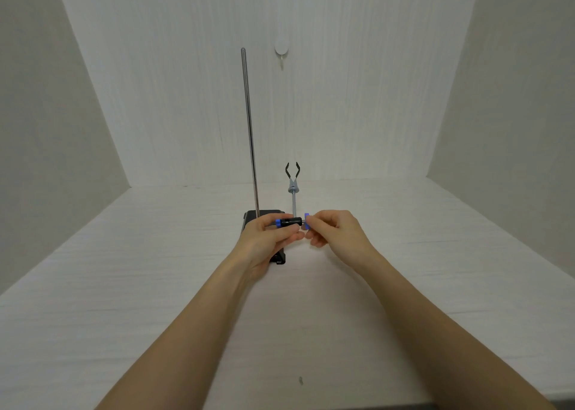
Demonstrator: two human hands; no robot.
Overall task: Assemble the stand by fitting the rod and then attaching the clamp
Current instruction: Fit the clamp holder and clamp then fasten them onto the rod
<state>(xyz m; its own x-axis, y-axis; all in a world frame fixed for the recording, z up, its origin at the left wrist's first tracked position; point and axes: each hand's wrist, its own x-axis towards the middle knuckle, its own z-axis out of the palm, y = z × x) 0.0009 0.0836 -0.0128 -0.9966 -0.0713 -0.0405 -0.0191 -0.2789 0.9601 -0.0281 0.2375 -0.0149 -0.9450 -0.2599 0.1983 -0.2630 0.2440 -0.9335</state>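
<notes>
A thin metal rod [250,132] stands upright in a black base [250,218] on the desk [155,254], its rounded top high against the back wall. Just right of it is the clamp [293,191]: a grey shaft pointing up and away, ending in two black prongs spread apart. Its black boss head [291,222] lies crosswise at the shaft's lower end, with a blue knob [307,221] at the right end and another blue knob at the left.

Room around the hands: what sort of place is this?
Probably a plain booth set up for recording lab-style bench work: a bare white table, blank walls with one hook, and a stand rod with a clamp being handled.
</notes>
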